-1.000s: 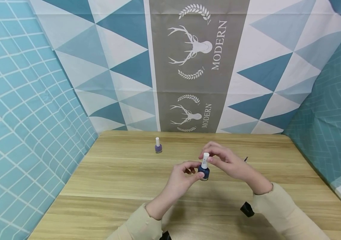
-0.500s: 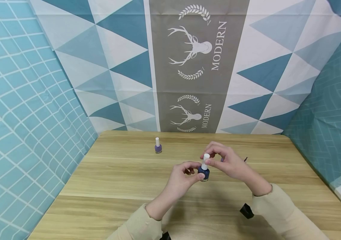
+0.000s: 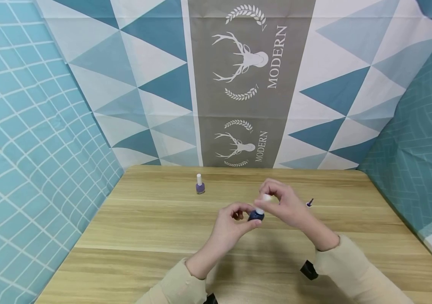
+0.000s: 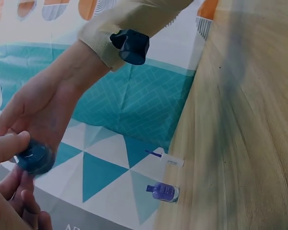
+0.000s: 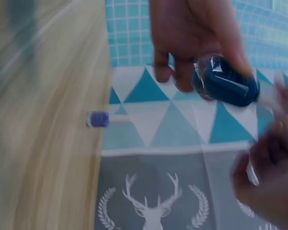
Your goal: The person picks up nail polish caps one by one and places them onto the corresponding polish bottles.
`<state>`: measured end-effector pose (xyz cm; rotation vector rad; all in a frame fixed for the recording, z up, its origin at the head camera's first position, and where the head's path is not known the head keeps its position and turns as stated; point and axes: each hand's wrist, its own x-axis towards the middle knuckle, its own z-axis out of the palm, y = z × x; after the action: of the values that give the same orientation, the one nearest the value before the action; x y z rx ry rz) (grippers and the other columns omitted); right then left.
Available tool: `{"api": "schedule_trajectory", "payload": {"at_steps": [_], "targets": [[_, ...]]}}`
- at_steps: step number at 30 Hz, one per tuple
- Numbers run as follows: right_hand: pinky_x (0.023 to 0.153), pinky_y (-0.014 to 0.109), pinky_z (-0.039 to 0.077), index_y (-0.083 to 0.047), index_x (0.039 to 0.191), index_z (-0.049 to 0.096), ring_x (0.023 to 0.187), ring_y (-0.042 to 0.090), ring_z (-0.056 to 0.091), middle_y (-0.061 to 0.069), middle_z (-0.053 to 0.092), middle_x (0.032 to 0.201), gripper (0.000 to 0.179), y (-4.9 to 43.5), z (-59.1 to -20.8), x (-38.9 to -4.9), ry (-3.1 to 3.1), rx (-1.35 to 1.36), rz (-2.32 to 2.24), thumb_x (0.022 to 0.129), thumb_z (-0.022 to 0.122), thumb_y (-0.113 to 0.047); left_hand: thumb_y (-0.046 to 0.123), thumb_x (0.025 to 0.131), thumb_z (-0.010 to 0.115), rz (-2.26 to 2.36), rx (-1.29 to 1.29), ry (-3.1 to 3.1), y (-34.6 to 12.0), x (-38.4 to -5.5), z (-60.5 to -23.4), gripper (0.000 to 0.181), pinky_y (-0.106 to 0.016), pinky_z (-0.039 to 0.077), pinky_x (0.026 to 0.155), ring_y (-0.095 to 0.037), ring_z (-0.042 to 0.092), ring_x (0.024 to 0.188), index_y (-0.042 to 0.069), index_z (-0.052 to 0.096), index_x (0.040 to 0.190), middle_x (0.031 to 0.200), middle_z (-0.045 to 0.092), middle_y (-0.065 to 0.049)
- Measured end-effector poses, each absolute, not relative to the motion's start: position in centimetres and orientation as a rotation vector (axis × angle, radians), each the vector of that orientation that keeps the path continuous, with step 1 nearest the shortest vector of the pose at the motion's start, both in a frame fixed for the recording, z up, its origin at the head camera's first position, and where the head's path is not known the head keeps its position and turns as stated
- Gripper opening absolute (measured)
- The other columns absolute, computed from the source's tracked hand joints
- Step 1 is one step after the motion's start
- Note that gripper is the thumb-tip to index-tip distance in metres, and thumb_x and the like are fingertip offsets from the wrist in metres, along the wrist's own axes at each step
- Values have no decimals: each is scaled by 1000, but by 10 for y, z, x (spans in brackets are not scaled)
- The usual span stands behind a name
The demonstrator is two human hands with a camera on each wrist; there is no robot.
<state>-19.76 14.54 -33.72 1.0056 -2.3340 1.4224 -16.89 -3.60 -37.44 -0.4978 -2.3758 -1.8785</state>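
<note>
A dark blue nail polish bottle (image 3: 256, 215) with a white cap (image 3: 266, 198) is held above the table, tilted. My left hand (image 3: 228, 228) grips its glass body between thumb and fingers, as the right wrist view also shows. My right hand (image 3: 285, 207) pinches the white cap and partly covers it. Behind the right hand, in the left wrist view, stands an uncapped purple nail polish bottle (image 4: 164, 192). A white cap with its brush (image 4: 167, 158) is beside that bottle, brush pointing up. Another purple nail polish bottle (image 3: 200, 185), capped, stands upright farther left.
The wooden table (image 3: 144, 236) reaches back to a patterned cloth wall (image 3: 155, 84). Tiled-pattern cloths hang at the left (image 3: 30, 147) and right (image 3: 417, 139). A black wrist device (image 3: 309, 270) sits under the right sleeve.
My right hand has twisted round the white cap, and its fingers cover more of it. The blue bottle now leans further, top toward the right. The purple bottles have stayed put.
</note>
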Motion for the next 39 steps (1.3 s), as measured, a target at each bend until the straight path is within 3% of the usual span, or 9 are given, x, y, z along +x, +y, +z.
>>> {"api": "schedule_trajectory", "payload": {"at_steps": [4, 6, 9, 11, 18, 26, 31, 39], "targets": [[55, 24, 44, -18, 70, 60, 66, 10, 52, -3, 57, 75, 19, 139, -340, -196, -2353, 876, 1471, 82, 73, -12, 23, 77, 78, -1830, -500, -2378, -36, -170, -374, 23, -24, 43, 71, -11, 52, 77, 14, 72, 96, 86, 67, 4], [58, 24, 46, -16, 73, 62, 68, 11, 53, -2, 58, 78, 15, 139, -340, -196, -2352, 873, 1509, 82, 72, -11, 24, 79, 77, -1821, -504, -2385, -36, -170, -373, 22, -24, 44, 72, -10, 53, 77, 13, 72, 97, 87, 67, 3], [68, 24, 48, -16, 86, 66, 77, 11, 56, -1, 60, 88, 7, 142, -335, -196, -2352, 917, 1508, 87, 67, -9, 22, 81, 75, -1833, -502, -2393, -37, -171, -373, 20, -25, 44, 73, -11, 53, 77, 12, 71, 98, 89, 68, 3], [74, 25, 47, -15, 97, 67, 83, 12, 56, -1, 62, 96, 12, 146, -332, -196, -2354, 976, 1468, 90, 63, -7, 22, 82, 74, -1851, -496, -2388, -38, -172, -373, 20, -25, 44, 73, -12, 54, 78, 12, 71, 98, 89, 68, 2], [73, 27, 47, -14, 115, 64, 87, 16, 55, 0, 61, 106, 24, 156, -327, -195, -2384, 1136, 1467, 95, 53, -5, 22, 85, 71, -1995, -497, -2357, -42, -173, -372, 22, -24, 47, 71, -14, 56, 81, 8, 69, 103, 93, 67, -4], [77, 29, 47, -7, 119, 62, 93, 17, 52, 4, 59, 104, 26, 161, -327, -201, -2346, 1374, 1604, 96, 49, -2, 16, 89, 66, -2091, -686, -2382, -43, -170, -370, 22, -23, 50, 75, -12, 60, 85, 5, 65, 108, 99, 68, -8], [84, 31, 46, 3, 117, 60, 96, 25, 51, 12, 57, 103, 25, 161, -326, -203, -2299, 1524, 1764, 98, 46, -5, 14, 91, 62, -2125, -823, -2408, -43, -171, -371, 23, -22, 50, 81, -10, 62, 90, 3, 65, 112, 105, 68, -11], [75, 31, 48, 4, 102, 62, 87, 19, 52, 9, 55, 90, 18, 159, -328, -201, -2212, 1559, 1904, 98, 46, -4, 12, 93, 57, -2142, -995, -2405, -44, -171, -370, 27, -23, 48, 86, -7, 61, 96, 0, 63, 116, 111, 67, -15]]}}
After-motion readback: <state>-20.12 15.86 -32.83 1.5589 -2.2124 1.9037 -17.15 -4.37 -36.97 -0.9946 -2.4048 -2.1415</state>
